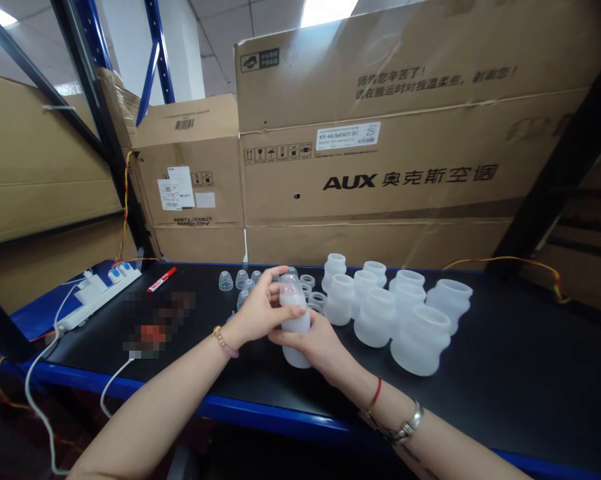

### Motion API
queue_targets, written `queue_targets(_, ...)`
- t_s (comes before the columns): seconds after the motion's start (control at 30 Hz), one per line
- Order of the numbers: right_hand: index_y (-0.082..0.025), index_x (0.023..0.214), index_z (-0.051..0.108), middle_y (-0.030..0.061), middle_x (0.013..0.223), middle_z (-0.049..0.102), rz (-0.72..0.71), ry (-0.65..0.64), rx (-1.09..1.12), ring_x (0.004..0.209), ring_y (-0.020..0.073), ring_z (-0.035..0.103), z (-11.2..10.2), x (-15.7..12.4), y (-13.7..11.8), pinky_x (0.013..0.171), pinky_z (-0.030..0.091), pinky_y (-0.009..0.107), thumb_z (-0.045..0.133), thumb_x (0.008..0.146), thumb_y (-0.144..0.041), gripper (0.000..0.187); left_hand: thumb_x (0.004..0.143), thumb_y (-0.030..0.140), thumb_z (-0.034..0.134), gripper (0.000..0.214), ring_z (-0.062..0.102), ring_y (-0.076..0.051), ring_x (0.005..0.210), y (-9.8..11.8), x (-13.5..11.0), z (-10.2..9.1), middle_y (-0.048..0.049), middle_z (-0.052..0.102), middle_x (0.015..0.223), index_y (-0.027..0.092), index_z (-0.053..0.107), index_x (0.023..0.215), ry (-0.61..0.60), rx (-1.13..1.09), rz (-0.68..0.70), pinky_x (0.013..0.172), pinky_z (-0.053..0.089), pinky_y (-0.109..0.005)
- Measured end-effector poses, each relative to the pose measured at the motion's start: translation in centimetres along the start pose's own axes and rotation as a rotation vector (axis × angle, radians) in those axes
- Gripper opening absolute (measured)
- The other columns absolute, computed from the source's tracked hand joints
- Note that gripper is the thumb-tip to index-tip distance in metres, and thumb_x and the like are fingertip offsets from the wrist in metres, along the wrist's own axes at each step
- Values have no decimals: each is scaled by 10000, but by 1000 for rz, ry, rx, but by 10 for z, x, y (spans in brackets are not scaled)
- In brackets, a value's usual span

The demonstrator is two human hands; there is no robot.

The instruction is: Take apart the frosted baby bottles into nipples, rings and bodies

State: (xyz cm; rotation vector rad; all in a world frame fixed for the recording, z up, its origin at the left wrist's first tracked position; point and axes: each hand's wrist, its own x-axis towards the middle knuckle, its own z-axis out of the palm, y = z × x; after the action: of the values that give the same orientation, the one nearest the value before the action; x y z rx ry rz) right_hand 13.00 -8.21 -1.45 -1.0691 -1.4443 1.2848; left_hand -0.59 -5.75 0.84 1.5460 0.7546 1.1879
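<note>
A frosted baby bottle (pixel 296 357) with a clear domed cap at its upper end is upright between my hands, near the front of the black table. My left hand (pixel 264 303) is closed around its upper part, fingers behind the bottle and thumb across the front. Lower down, my right hand (pixel 320 343) wraps the bottle's body from the right. Whether the base touches the table I cannot tell. Behind my left hand stand several small clear domed caps (pixel 225 281), partly hidden. Several translucent collar rings (pixel 318 301) lie just beyond the bottle.
Several open frosted bottles (pixel 421 340) stand to the right. On the left are a red marker (pixel 162 279), a blurred-out object (pixel 155 330) with a white cable, and a power strip (pixel 103 293). Cardboard (pixel 380 220) walls the back; a blue edge (pixel 260 412) runs along the front.
</note>
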Motion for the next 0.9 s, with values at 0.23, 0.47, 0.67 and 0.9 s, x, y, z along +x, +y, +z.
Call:
queue_targets(0.23,-194,744,599,36,803,672,-99,97,-425,784,198,597,-5,-17,8,697,441,304,786,597,-431,335,705,321,735,575,664,-184,920,27,16,-69,-86,660,1070,176,458,1187,639,162,294,836,533,-325)
queue_targets(0.47,-215,556,538,4,577,614,31,165,-548,566,157,543,-15,-20,11,572,396,283,622,652,-266,137,726,165,681,542,593,-246,1167,8,31,-143,-109,608,1243,190,457,1219,1146,845,55,1029,439,-362)
queue_targets(0.67,-218,566,549,16,586,634,46,163,-661,586,178,561,-36,-26,12,580,392,299,597,675,-310,151,734,108,646,526,557,-286,1219,-18,38,-154,-179,584,1254,155,450,1220,1104,961,-94,1032,426,-389)
queue_targets(0.9,-219,560,528,19,569,626,94,195,-634,556,174,545,-53,-29,14,573,391,306,584,689,-363,202,720,100,676,650,515,-321,1272,-26,38,-155,-222,526,1302,133,389,1302,1068,974,-151,1045,409,-417)
